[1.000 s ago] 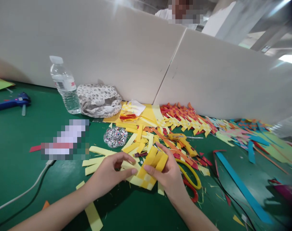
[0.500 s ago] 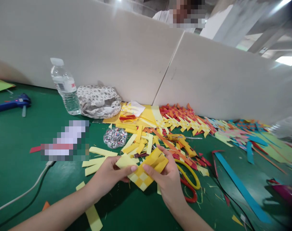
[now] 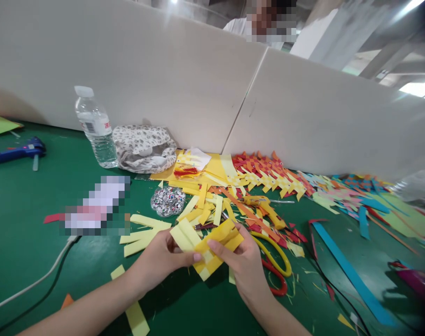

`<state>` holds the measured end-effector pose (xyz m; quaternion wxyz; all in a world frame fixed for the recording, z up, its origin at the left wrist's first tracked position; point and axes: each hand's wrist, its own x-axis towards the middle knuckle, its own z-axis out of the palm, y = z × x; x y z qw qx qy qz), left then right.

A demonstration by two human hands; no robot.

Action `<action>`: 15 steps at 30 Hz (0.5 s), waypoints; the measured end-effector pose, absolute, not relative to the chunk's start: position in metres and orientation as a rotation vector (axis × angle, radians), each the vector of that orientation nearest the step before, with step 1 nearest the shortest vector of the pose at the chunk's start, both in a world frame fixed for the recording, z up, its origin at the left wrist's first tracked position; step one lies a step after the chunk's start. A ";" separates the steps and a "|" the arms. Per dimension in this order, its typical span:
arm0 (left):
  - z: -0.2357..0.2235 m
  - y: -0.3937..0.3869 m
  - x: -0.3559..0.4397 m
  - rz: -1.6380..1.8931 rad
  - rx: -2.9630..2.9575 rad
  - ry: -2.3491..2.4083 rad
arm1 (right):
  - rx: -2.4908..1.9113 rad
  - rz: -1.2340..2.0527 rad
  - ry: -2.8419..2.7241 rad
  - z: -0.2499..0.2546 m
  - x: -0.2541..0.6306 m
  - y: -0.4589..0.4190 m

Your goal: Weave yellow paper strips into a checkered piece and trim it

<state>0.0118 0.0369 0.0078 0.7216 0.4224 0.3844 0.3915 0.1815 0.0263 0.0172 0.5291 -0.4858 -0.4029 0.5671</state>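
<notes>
Between my two hands is a small woven piece of paper strips [image 3: 209, 254], pale yellow and deeper yellow, held just above the green table. My left hand [image 3: 170, 254] pinches its pale left side, the thumb lying across the front. On the right, my right hand [image 3: 242, 254] grips the deeper yellow strips, thumb in front and fingers behind. Loose pale yellow strips [image 3: 142, 235] lie beside my left hand. Scissors [image 3: 282, 254] with yellow and red handles rest right of my right hand, their blades partly hidden by paper scraps.
A yellow glue gun [image 3: 265, 207] lies behind the scissors with a dark cord. Finished-looking woven paper fish [image 3: 268, 172] line the partition [image 3: 145, 70]. Left stand a water bottle [image 3: 96, 130] and cloth pouch [image 3: 144, 147]. Further left is a blue glue gun [image 3: 19, 150]. A bag of googly eyes [image 3: 168, 201] sits mid-table.
The woven piece has tilted and shifted slightly, with its pale strips lifted more on the left. My left thumb has moved a little lower across it. Both hands still hold it.
</notes>
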 end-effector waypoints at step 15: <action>0.009 0.049 -0.003 0.751 1.006 0.893 | -1.276 1.474 -0.947 0.020 0.186 0.031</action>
